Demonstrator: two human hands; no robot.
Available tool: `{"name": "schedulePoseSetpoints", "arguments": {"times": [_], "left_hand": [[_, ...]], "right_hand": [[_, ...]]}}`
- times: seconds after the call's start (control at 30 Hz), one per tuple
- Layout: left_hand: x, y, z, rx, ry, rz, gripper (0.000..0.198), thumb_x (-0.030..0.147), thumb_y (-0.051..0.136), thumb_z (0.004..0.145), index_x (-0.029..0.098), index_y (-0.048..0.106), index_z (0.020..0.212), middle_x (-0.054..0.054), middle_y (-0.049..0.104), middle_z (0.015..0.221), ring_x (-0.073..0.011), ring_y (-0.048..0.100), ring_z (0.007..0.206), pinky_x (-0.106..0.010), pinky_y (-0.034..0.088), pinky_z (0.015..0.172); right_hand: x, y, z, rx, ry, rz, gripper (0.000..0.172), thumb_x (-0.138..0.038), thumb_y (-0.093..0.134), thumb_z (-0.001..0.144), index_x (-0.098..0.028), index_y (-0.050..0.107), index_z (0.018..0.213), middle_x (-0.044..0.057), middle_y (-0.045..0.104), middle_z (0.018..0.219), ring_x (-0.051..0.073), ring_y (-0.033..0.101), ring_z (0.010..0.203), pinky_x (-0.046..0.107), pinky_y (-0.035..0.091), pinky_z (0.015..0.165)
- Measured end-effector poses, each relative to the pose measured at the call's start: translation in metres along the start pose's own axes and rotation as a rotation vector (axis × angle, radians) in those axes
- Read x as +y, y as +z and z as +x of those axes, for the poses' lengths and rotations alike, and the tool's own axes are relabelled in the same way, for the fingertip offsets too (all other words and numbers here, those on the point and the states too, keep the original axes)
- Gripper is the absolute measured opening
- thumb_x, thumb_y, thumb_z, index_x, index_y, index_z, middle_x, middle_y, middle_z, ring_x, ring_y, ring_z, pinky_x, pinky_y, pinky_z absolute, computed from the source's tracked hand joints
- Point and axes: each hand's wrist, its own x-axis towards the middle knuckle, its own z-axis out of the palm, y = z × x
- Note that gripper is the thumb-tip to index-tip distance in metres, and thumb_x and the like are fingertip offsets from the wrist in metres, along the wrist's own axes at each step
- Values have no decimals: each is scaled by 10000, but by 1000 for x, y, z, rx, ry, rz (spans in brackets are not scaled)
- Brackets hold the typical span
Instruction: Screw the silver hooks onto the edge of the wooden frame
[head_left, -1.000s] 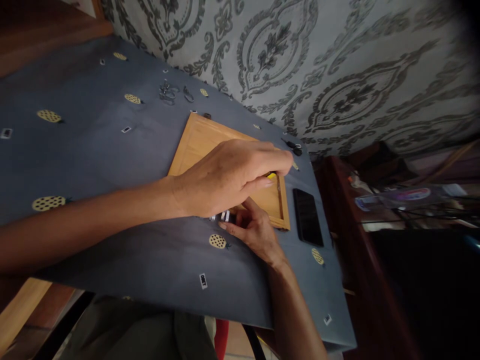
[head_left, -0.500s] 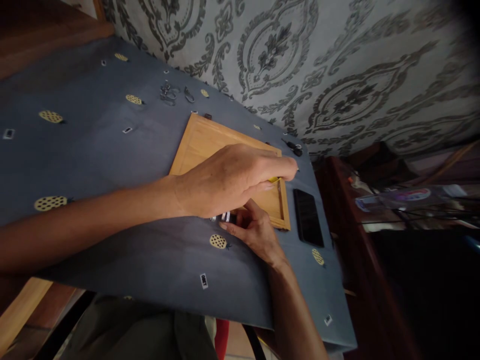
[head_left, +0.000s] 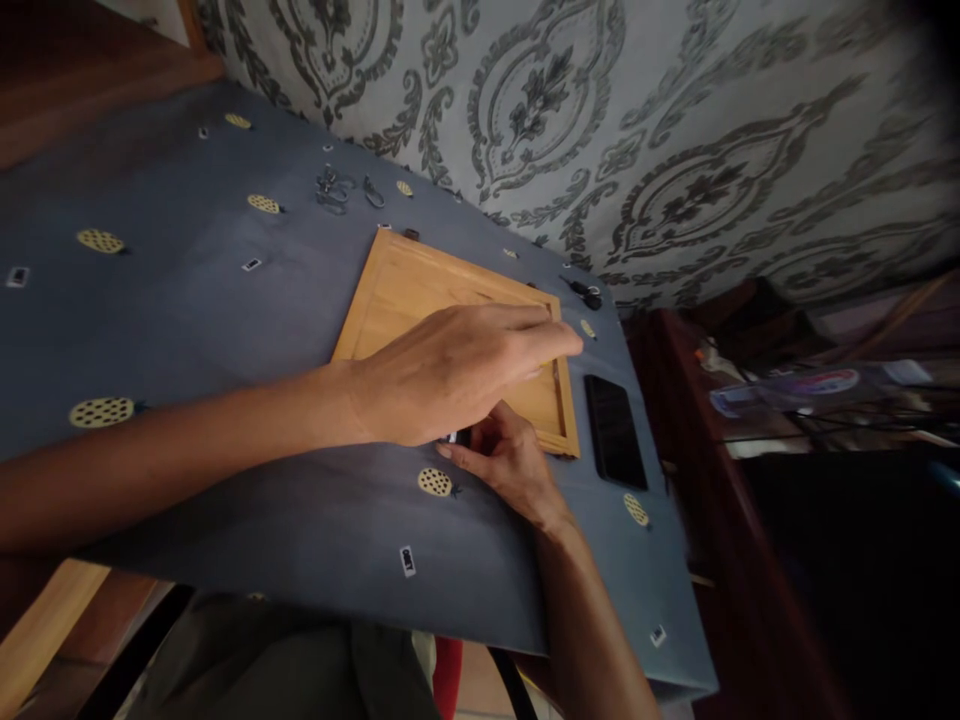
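A shallow wooden tray-like frame (head_left: 367, 300) lies on the table, partly covered by my hands. My left hand (head_left: 457, 370) reaches across it with fingers closed near its right side. A sliver of yellow shows by those fingertips, but its kind is hidden. My right hand (head_left: 506, 460) is closed at the frame's near edge, under my left hand. Between its thumb and fingers is a small dark piece with a whitish, shiny part (head_left: 454, 437), mostly covered. Small dark pieces stick out at the frame's far edge, one near its far left corner (head_left: 412, 234).
A black phone (head_left: 616, 430) lies right of the frame. Keys (head_left: 585, 292) rest near the table's far right. Clear, tangled small items (head_left: 332, 190) sit at the back. The patterned wall (head_left: 547, 110) borders the blue tablecloth (head_left: 187, 300); a plastic bottle (head_left: 817, 388) lies beyond the right edge.
My left hand has shifted slightly down and left, and less of the yellow shows. It now covers more of the shiny piece at my right hand, which has barely moved.
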Motion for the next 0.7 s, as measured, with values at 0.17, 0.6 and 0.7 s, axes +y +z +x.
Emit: {"name": "schedulePoseSetpoints", "arguments": {"times": [0.17,0.6,0.7], "left_hand": [[-2,8,-3,99,22,13,214,159,555,952,146,632,1151,-88,638,1076,-163,619,962,-295,522,824],[0,11,0,152,32,-19,164,108,520,961,131,621,1088,-66,673,987,-144,638,900,-279,512,792],[1,8,1,143,-15,-30,107,106,554,941,144,580,1038,-58,687,1003,-144,651,905,-282,513,796]], "right_hand": [[5,0,0,12,-9,-10,324,-369,810,734,-233,603,944,-96,425,546,101,376,481,275,307,472],[3,0,1,3,-18,-30,342,-341,799,747,-229,602,1002,-89,462,561,102,391,491,275,308,471],[3,0,1,-2,-14,-26,355,-353,804,749,-231,601,1013,-90,466,561,105,400,490,271,305,467]]}}
